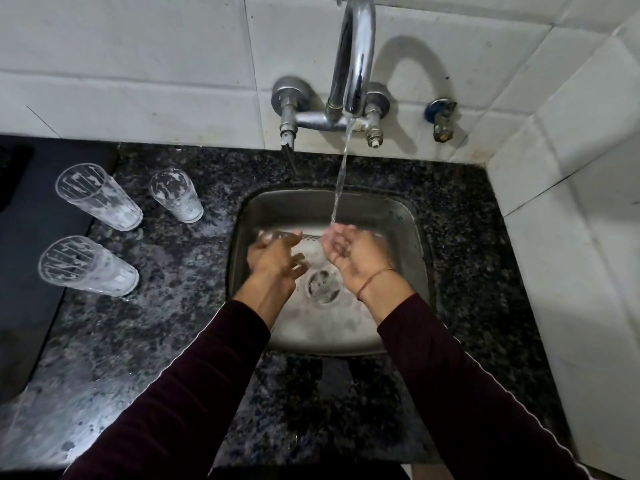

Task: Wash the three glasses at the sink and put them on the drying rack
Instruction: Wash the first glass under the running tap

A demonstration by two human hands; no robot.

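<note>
Three clear glasses streaked with white suds stand upright on the dark granite counter left of the sink: one at the back left [98, 197], a smaller one [176, 195] nearer the sink, and one in front [88, 266]. Both hands are inside the steel sink [420, 237], apart from the glasses. My left hand [273, 261] is palm down with its fingers spread and holds nothing. My right hand [349, 252] is cupped palm up, and the water stream [341, 181] lands on its fingertips. A thin thread band circles the right wrist.
The chrome faucet [353, 57] is mounted on the white tiled wall and is running. A small valve [441, 121] sits to its right. A dark mat [20, 237] lies at the counter's left edge. A tiled side wall closes off the right. The drain [323, 285] lies between my wrists.
</note>
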